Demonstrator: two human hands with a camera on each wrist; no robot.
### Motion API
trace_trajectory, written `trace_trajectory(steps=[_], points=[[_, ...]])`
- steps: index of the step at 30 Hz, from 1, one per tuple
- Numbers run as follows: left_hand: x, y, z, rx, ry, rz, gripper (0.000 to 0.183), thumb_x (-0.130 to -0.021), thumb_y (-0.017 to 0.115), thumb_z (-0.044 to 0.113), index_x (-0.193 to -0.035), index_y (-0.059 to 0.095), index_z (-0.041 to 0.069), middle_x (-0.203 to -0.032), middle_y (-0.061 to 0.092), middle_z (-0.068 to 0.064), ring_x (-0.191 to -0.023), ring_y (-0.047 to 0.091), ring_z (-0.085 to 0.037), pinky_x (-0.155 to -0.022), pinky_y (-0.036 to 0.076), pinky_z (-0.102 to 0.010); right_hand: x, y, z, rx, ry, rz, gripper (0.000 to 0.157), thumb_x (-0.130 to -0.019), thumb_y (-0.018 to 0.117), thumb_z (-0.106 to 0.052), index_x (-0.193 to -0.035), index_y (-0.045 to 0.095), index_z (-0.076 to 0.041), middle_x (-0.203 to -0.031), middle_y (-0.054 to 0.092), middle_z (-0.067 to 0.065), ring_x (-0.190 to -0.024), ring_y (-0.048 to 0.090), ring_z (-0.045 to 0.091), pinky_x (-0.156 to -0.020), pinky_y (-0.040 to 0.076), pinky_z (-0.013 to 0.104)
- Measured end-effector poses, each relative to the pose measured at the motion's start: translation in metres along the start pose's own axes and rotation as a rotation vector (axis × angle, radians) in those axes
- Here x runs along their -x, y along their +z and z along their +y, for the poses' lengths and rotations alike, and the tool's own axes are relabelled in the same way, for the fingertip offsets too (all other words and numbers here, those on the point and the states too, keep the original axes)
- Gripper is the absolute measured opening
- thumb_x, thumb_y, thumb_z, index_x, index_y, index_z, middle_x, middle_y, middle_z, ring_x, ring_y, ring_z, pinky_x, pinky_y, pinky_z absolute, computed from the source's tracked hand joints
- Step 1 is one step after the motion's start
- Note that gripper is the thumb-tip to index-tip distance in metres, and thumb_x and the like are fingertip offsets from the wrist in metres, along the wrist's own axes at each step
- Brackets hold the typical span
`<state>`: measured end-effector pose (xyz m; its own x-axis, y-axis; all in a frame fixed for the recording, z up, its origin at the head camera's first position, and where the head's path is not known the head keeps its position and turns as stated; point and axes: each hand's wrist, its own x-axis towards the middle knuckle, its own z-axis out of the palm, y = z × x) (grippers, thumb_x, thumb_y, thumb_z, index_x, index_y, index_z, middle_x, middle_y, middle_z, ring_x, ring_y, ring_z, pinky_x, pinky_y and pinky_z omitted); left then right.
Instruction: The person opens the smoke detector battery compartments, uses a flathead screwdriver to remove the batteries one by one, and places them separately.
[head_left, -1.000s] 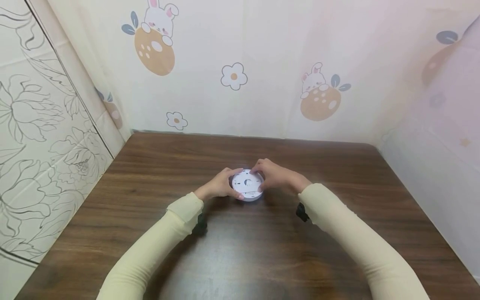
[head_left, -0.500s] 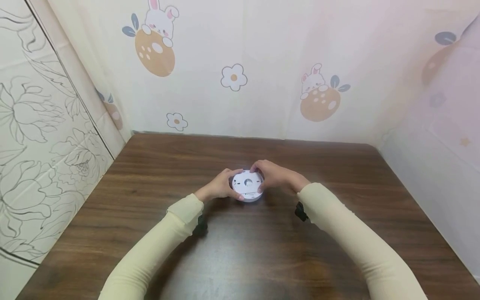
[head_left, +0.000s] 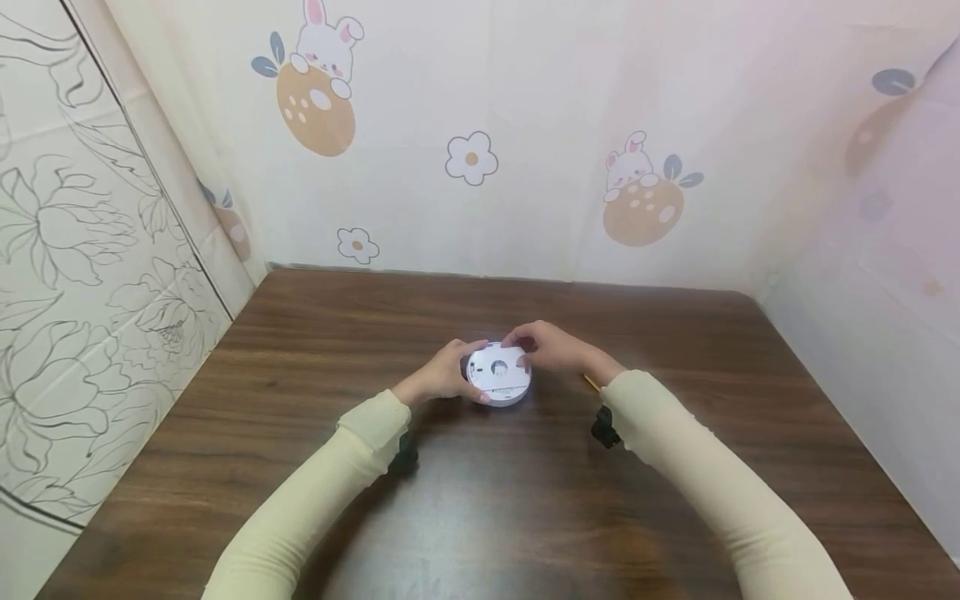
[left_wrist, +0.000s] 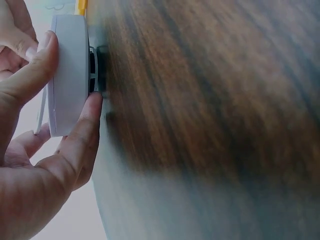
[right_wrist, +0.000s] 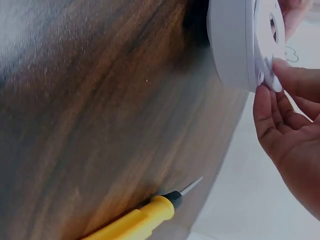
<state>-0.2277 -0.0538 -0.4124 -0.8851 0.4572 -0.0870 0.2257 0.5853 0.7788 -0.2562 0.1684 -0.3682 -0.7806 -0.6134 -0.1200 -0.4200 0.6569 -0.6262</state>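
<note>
Above the table, the white round body of what looks like a smoke detector [left_wrist: 70, 75] stands with its back up, a dark vent on its underside. My left hand [head_left: 444, 373] grips this body by its rim from the left, one fingertip by the vent. On top lies a thin white mounting plate [right_wrist: 264, 32] with a central hole and slots. Between thumb and fingers my right hand [head_left: 555, 346] pinches the plate's right edge. In the left wrist view the plate [left_wrist: 42, 107] slants away from the body at one side.
A screwdriver [right_wrist: 140, 220] with a yellow handle and black collar lies on the wooden table [head_left: 487, 500], partly behind my right forearm in the head view. A patterned curtain [head_left: 540, 100] hangs behind the table's far edge.
The plate has turned slightly on the body, and my right hand has shifted a little rightward with its edge. The screwdriver's yellow handle now shows beside my right wrist. My left hand keeps its grip.
</note>
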Motion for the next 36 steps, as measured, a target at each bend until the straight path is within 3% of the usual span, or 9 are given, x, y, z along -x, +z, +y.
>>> trace_trajectory(steps=[16, 25, 36], points=[[0.000, 0.001, 0.000, 0.004, 0.021, 0.011, 0.090, -0.065, 0.090, 0.021, -0.142, 0.044, 0.009, -0.116, 0.046, -0.010, -0.102, 0.045, -0.024, -0.092, 0.042, -0.038, 0.004, -0.006, 0.012, -0.283, 0.123, 0.063, 0.025, -0.091, 0.058, 0.000, -0.113, 0.069, -0.003, -0.111, 0.066, 0.009, -0.100, 0.058, 0.024, -0.086, 0.051, 0.040], [-0.002, 0.002, 0.000, 0.015, 0.041, 0.024, 0.082, -0.063, 0.091, 0.018, -0.134, 0.052, 0.004, -0.108, 0.047, -0.010, -0.098, 0.044, -0.023, -0.085, 0.042, -0.034, 0.002, -0.018, 0.012, -0.389, 0.257, 0.106, 0.025, -0.092, 0.061, -0.004, -0.116, 0.068, -0.006, -0.117, 0.062, 0.011, -0.109, 0.054, 0.028, -0.093, 0.047, 0.043], [-0.003, 0.001, 0.004, 0.011, 0.010, 0.016, 0.093, -0.064, 0.090, 0.016, -0.142, 0.043, 0.002, -0.111, 0.047, -0.011, -0.100, 0.044, -0.023, -0.092, 0.042, -0.037, -0.004, -0.027, 0.022, -0.525, 0.368, 0.188, 0.026, -0.092, 0.059, -0.007, -0.117, 0.066, -0.009, -0.121, 0.058, 0.010, -0.116, 0.048, 0.029, -0.105, 0.036, 0.050]])
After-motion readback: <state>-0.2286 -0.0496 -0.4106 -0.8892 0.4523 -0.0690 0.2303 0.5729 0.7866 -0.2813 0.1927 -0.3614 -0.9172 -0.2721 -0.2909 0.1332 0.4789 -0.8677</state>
